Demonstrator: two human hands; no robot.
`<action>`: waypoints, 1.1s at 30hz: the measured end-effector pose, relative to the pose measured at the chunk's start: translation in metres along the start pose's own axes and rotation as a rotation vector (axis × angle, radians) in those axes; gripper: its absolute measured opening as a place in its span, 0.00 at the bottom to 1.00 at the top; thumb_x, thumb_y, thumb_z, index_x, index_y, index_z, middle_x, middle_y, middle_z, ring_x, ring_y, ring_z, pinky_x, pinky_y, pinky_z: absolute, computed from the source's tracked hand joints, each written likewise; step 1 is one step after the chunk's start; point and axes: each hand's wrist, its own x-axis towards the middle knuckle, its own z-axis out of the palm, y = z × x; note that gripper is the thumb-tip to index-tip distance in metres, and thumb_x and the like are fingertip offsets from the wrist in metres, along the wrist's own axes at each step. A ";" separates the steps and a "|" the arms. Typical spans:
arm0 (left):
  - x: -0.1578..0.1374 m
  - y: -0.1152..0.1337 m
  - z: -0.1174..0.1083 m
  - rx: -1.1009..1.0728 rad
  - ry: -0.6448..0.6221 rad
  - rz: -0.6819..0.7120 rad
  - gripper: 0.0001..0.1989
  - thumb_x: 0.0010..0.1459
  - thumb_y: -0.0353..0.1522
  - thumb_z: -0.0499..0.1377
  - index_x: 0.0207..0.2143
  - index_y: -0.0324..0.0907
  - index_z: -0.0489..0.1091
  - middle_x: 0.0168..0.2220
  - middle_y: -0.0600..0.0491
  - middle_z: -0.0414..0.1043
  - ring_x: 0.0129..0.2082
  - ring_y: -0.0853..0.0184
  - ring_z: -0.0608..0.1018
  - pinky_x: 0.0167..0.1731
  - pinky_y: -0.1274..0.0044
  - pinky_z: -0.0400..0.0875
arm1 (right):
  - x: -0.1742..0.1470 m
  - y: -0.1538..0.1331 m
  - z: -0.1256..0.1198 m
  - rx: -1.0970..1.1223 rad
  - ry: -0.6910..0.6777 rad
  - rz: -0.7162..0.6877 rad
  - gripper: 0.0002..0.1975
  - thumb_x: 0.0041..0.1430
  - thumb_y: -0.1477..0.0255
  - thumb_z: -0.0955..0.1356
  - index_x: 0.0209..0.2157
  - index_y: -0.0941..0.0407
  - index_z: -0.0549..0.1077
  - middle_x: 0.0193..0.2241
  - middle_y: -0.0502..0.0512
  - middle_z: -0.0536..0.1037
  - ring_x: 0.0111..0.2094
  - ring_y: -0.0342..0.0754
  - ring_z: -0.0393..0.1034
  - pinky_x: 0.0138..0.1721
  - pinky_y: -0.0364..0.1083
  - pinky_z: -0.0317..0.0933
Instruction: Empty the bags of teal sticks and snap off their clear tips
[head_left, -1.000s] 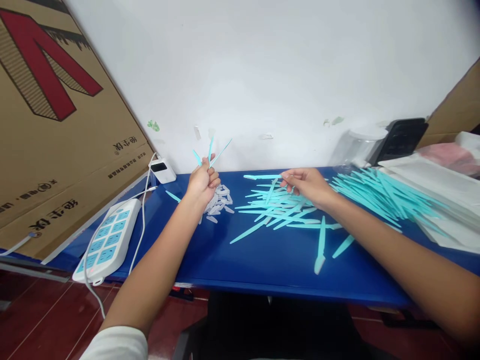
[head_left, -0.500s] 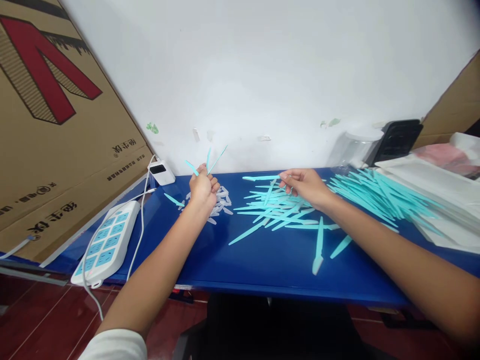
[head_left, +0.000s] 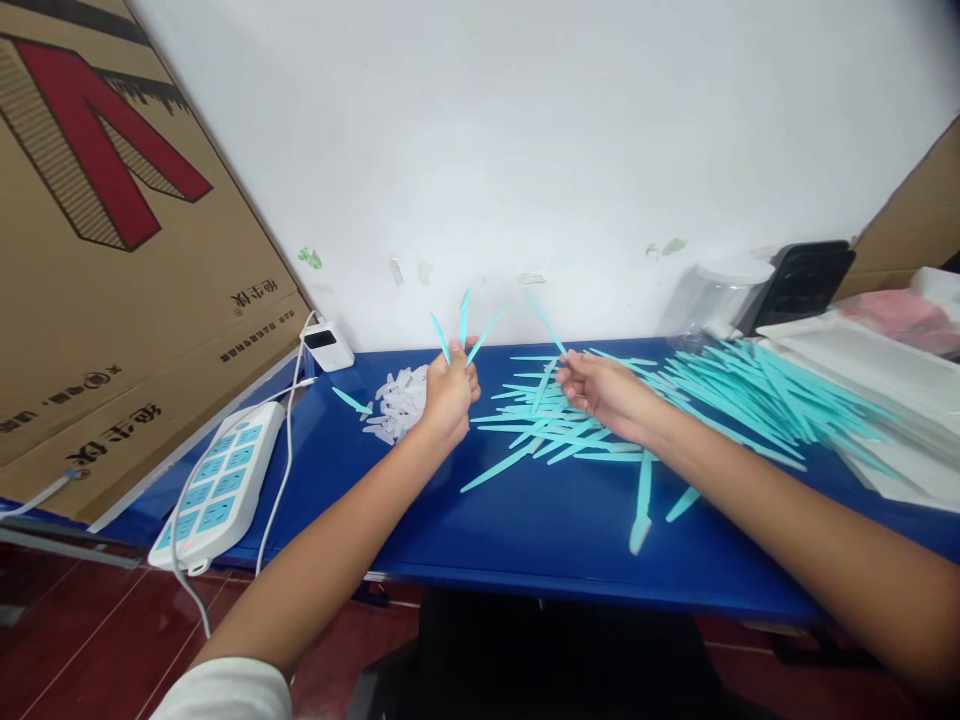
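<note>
My left hand (head_left: 451, 392) is closed around three thin turquoise eyebrow razors (head_left: 464, 315), which fan upward from the fingers. My right hand (head_left: 600, 392) pinches a single turquoise razor (head_left: 546, 322) that points up and to the left. Under and beside this hand lies a loose pile of turquoise razors with pale ends (head_left: 555, 432). A heap of small translucent white caps (head_left: 397, 402) sits just left of my left hand. One lone razor (head_left: 349, 402) touches the heap's left side.
More turquoise razors (head_left: 772, 395) are heaped on the right, against white trays (head_left: 817, 335). A clear jar (head_left: 716, 300) and a black holder (head_left: 802, 280) stand by the wall. On the left are a power strip (head_left: 217, 485), a small white device (head_left: 328, 346), cables and a large carton (head_left: 150, 330).
My left hand has moved right, away from the caps, uncovering more of the heap. The razor in my right hand has swung from lying nearly flat to pointing upward.
</note>
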 end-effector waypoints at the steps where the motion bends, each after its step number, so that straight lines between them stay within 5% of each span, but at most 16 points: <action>1: -0.002 -0.003 0.001 0.011 -0.025 0.000 0.21 0.70 0.50 0.60 0.46 0.39 0.72 0.20 0.65 0.49 0.15 0.77 0.51 0.16 0.84 0.46 | -0.003 0.001 0.004 -0.004 -0.023 0.003 0.15 0.66 0.57 0.71 0.39 0.54 0.70 0.31 0.54 0.79 0.24 0.42 0.67 0.21 0.41 0.57; 10: -0.022 -0.009 0.013 0.077 -0.184 -0.035 0.20 0.66 0.48 0.65 0.44 0.39 0.72 0.25 0.62 0.58 0.16 0.79 0.52 0.17 0.83 0.47 | -0.022 0.006 0.033 -0.190 -0.272 -0.077 0.25 0.66 0.44 0.67 0.41 0.51 0.59 0.31 0.52 0.84 0.22 0.46 0.75 0.20 0.42 0.59; 16: -0.032 -0.026 0.014 0.214 -0.298 -0.049 0.25 0.70 0.52 0.58 0.29 0.42 0.61 0.22 0.61 0.53 0.18 0.76 0.53 0.19 0.81 0.48 | -0.029 0.006 0.038 -0.330 -0.212 -0.236 0.24 0.63 0.46 0.71 0.37 0.53 0.66 0.27 0.50 0.80 0.20 0.43 0.71 0.19 0.41 0.58; 25: -0.034 -0.028 0.009 0.551 -0.326 0.337 0.25 0.73 0.52 0.52 0.30 0.43 0.62 0.26 0.56 0.62 0.28 0.68 0.63 0.30 0.76 0.58 | -0.035 -0.003 0.036 -0.449 -0.208 -0.308 0.25 0.61 0.46 0.72 0.28 0.55 0.72 0.24 0.53 0.78 0.22 0.43 0.70 0.24 0.43 0.63; 33: -0.033 -0.031 0.009 0.554 -0.352 0.337 0.24 0.73 0.51 0.51 0.31 0.43 0.62 0.27 0.56 0.60 0.29 0.67 0.62 0.31 0.76 0.58 | -0.038 -0.005 0.040 -0.319 -0.099 -0.339 0.23 0.58 0.50 0.76 0.37 0.52 0.69 0.20 0.42 0.66 0.17 0.40 0.59 0.18 0.42 0.55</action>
